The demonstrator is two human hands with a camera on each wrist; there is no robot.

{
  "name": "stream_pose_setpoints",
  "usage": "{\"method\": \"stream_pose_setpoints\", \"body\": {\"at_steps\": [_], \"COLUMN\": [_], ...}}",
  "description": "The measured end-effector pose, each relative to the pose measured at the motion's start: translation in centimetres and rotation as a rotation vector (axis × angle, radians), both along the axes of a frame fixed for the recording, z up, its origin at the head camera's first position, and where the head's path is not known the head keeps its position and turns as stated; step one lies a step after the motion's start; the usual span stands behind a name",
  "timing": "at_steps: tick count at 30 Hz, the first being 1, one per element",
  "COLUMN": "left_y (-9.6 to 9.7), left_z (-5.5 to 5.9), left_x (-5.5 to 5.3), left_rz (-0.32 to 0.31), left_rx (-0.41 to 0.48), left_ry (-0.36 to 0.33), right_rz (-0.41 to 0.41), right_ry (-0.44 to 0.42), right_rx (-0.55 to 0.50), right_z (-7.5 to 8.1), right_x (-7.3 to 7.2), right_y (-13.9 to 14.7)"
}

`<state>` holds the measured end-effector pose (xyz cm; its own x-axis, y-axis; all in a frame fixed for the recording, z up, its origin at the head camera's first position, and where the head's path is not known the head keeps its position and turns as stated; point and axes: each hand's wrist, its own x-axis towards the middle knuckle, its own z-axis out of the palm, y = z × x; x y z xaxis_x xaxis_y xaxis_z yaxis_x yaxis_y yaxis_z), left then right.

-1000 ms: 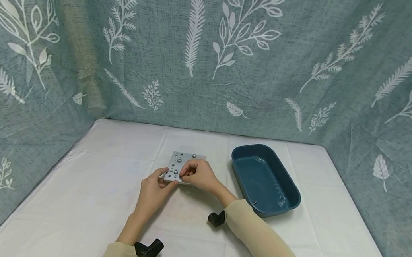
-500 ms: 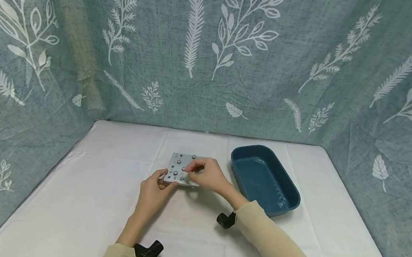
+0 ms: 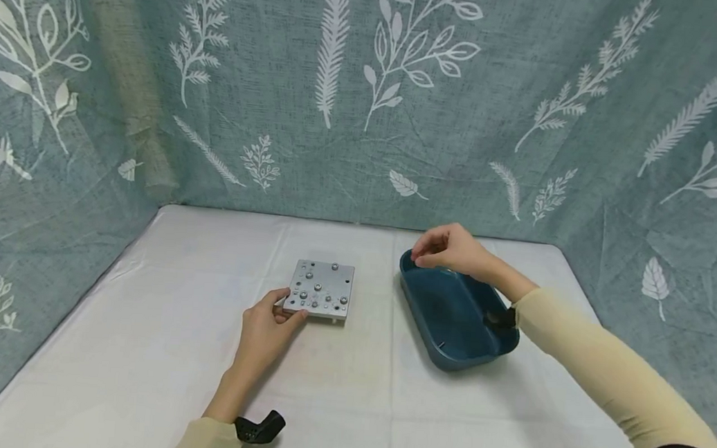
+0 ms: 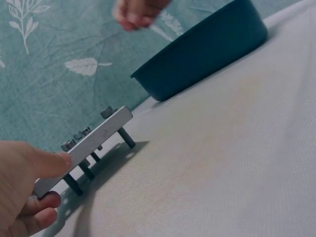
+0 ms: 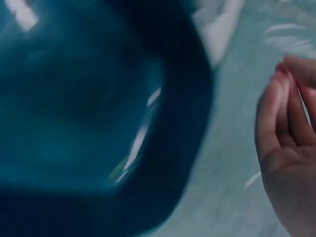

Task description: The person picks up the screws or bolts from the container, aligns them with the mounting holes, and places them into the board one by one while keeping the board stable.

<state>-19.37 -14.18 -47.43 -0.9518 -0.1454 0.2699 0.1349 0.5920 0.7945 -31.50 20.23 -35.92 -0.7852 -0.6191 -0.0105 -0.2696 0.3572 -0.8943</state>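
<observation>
My left hand [image 3: 266, 328] grips the near left corner of a silver metal plate [image 3: 336, 278], thumb on its front edge. Several bolts [image 4: 71, 183] stand through the plate, heads on top and threaded shanks poking out below; the plate is tilted in the left wrist view. My right hand [image 3: 456, 252] is over the far left end of a dark blue tub [image 3: 417, 318], above its rim. Its bent fingers [image 5: 269, 108] come together with the thumb, and nothing shows between them. A small dark bolt [image 3: 441, 344] lies inside the tub near its front left wall.
White cloth [image 3: 335, 382] covers the table. Behind it hangs a blue-green curtain [image 3: 261, 92] with white leaf patterns. The tub stands to the right of the plate, a short gap between them. Black wrist camera mounts [image 3: 260, 427] stick out from the forearms.
My right hand has left the plate and swung right and back to above the tub, uncovering the plate's right side with its bolts. The left hand keeps its hold at the plate's corner.
</observation>
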Motion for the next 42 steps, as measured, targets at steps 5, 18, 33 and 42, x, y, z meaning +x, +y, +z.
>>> {"method": "stream_pose_setpoints", "body": {"at_steps": [5,18,33,42], "left_y": [-0.3,-0.3,0.1,0.2], "left_z": [0.1,0.7,0.5,0.2], "left_x": [-0.1,-0.1,-0.2,0.0], "left_rz": [-0.007,-0.017,-0.023,-0.009], "left_rx": [-0.003,0.014,0.012,0.002], "left_ry": [-0.004,0.003,-0.007,-0.029], "right_rz": [0.149,0.482,0.533,0.496], "right_ry": [-0.042,-0.042,-0.242,-0.189], "right_rx": [0.157,0.290,0.355,0.390], "right_z": [-1.7,-4.1,-5.5,-6.3], "right_x": [-1.5,0.2,0.6,0.5], "right_y": [2.1,2.1,1.7,1.1]}}
